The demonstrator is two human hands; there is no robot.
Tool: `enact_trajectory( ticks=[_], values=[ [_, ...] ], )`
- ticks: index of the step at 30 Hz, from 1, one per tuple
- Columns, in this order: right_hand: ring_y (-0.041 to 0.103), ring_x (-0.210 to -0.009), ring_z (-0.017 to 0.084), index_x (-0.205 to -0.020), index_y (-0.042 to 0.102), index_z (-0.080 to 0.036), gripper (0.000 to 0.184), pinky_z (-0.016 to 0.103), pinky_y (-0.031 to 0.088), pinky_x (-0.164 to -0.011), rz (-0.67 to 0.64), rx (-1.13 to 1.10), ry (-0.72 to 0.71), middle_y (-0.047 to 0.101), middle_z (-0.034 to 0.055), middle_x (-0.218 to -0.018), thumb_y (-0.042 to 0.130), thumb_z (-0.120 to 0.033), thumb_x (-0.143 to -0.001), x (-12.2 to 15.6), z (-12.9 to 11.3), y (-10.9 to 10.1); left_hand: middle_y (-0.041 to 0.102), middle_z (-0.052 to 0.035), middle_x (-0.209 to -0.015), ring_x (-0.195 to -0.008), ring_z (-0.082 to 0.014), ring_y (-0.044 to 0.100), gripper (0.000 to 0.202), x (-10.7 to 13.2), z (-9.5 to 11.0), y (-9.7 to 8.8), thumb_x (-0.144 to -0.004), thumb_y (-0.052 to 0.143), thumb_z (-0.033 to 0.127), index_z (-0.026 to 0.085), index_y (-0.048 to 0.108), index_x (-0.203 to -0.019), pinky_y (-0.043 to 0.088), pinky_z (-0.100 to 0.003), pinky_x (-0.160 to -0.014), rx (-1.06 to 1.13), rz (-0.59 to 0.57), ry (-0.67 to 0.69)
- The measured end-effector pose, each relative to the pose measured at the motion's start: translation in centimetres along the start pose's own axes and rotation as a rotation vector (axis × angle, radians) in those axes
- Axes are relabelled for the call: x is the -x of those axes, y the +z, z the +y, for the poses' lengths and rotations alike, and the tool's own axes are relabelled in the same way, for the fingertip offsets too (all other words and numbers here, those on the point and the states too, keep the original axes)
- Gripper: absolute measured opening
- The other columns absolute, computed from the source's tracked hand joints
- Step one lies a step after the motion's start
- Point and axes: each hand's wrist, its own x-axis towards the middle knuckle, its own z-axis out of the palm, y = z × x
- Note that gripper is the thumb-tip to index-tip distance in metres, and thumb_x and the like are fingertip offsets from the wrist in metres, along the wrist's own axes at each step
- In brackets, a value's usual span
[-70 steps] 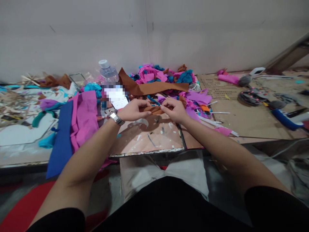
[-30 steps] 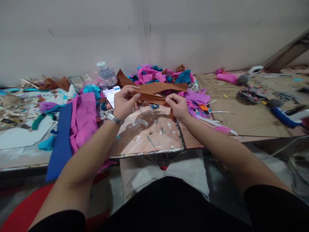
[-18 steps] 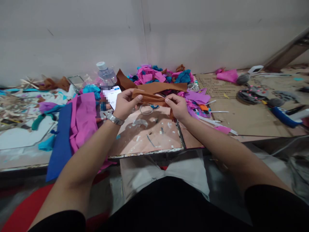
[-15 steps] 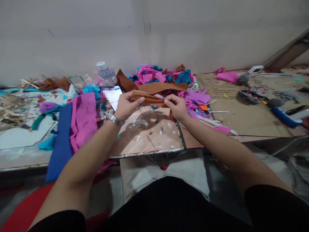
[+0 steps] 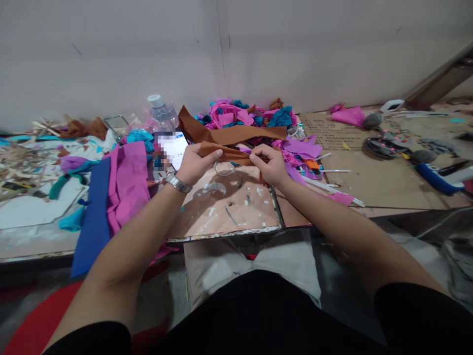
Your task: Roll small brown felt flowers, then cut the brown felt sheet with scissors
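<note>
Between my two hands stretches a folded strip of brown crepe paper (image 5: 232, 155), held just above the table. My left hand (image 5: 199, 161) pinches its left end, thumb on top. The fingers of my right hand (image 5: 269, 161) are pressed together on the strip's right end. Below the strip a clear ring, perhaps a roll of tape (image 5: 223, 168), rests on the table. Behind it lies a longer brown paper piece (image 5: 247, 134). A phone (image 5: 174, 148) with a lit screen leans by my left hand.
Pink paper (image 5: 129, 182) and a blue sheet (image 5: 92, 212) overhang the table's front edge at left. A clear bottle (image 5: 162, 114) stands behind the phone. Crumpled scraps (image 5: 229, 116) pile by the wall. White sticks (image 5: 336, 191), cardboard (image 5: 369, 177) and a pin dish (image 5: 384, 146) are at right.
My right hand has shifted very slightly along the brown strip, its fingers curling a little differently. My left hand keeps its pinch almost unmoved.
</note>
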Motion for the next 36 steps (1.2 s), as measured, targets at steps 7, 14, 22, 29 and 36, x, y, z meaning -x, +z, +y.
enact_trajectory(
  ticks=[7,14,22,29,36],
  values=[
    [0.063,-0.081,0.021,-0.077,0.067,-0.024,0.035,0.039,0.051,-0.082,0.04,-0.025,0.036,0.069,0.0028,-0.08,0.071,-0.055,-0.092,-0.3,0.3,-0.1,0.073,-0.0011,-0.075,-0.059,-0.0155,0.066,0.035,-1.1,-2.0,-0.1,-0.075,0.091,0.049,0.021,0.076,-0.091,0.058,-0.03,-0.057,0.045,0.127,0.041],
    [0.063,-0.079,0.021,-0.076,0.067,-0.023,0.031,0.038,0.049,-0.079,0.026,-0.007,0.018,0.069,0.0035,-0.081,0.071,-0.049,-0.092,-0.1,0.2,0.0,0.072,-0.0112,-0.123,-0.115,-0.0266,0.073,0.06,-0.8,-0.5,-0.5,-0.088,0.077,0.071,0.025,0.061,-0.121,0.06,-0.043,-0.097,-0.276,0.15,0.38],
    [0.065,-0.084,0.023,-0.077,0.068,-0.024,0.033,0.039,0.049,-0.079,-0.139,0.089,-0.088,0.071,0.0058,-0.084,0.069,-0.05,-0.097,0.4,0.1,0.2,0.084,-0.0094,-0.109,-0.099,-0.0299,0.075,0.024,0.9,1.2,0.3,-0.099,0.066,0.037,0.021,0.077,-0.112,0.048,-0.053,-0.098,-0.792,-0.203,0.601],
    [0.067,-0.083,0.023,-0.08,0.069,-0.024,0.03,0.039,0.051,-0.08,-0.2,0.12,-0.102,0.074,0.0058,-0.087,0.068,-0.048,-0.098,0.6,0.3,0.4,0.085,-0.0065,-0.098,-0.094,-0.0278,0.077,0.022,1.0,0.6,0.8,-0.098,0.064,0.033,0.028,0.081,-0.109,0.046,-0.051,-0.098,-0.797,-0.31,0.543],
    [0.067,-0.083,0.023,-0.08,0.07,-0.023,0.026,0.039,0.05,-0.08,-0.178,0.155,-0.113,0.074,0.0062,-0.085,0.068,-0.043,-0.097,0.4,0.1,0.2,0.085,-0.0061,-0.095,-0.09,-0.0269,0.078,0.023,0.5,0.3,0.1,-0.096,0.061,0.026,0.027,0.081,-0.107,0.048,-0.049,-0.095,-0.841,-0.274,0.575]
  ],
)
